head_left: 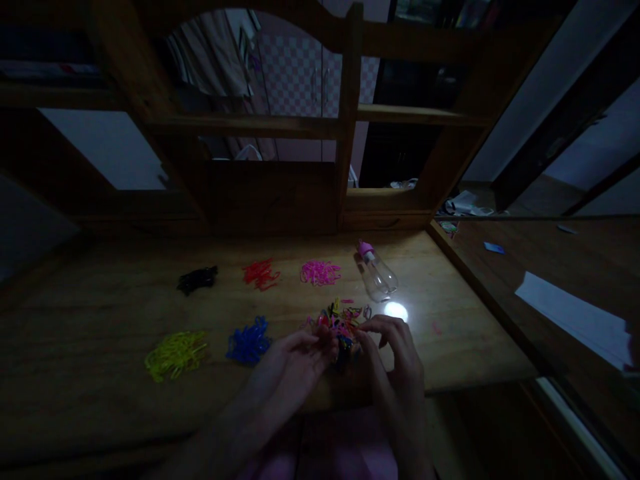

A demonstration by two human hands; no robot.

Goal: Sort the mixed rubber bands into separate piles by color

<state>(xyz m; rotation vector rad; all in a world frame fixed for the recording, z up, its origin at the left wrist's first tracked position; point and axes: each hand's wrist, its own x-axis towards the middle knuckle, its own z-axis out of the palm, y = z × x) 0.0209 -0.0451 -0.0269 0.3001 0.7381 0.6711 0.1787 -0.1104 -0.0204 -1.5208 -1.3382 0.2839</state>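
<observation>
Observing mixed bands on counter, seven o'clock from clear bottle. Left hand palm-up, loosely cupped; right hand narrowed at fingertips, contents unclear. Bands likely light, soft, stretchy; best pinched singly by edge.

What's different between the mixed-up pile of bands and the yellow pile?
The mixed-up pile has many colours; the yellow pile has just one. The left hand and right hand partly cover the mixed-up pile, while the yellow pile lies uncovered, away to the left. Both are loose heaps on the wooden tabletop.
</observation>
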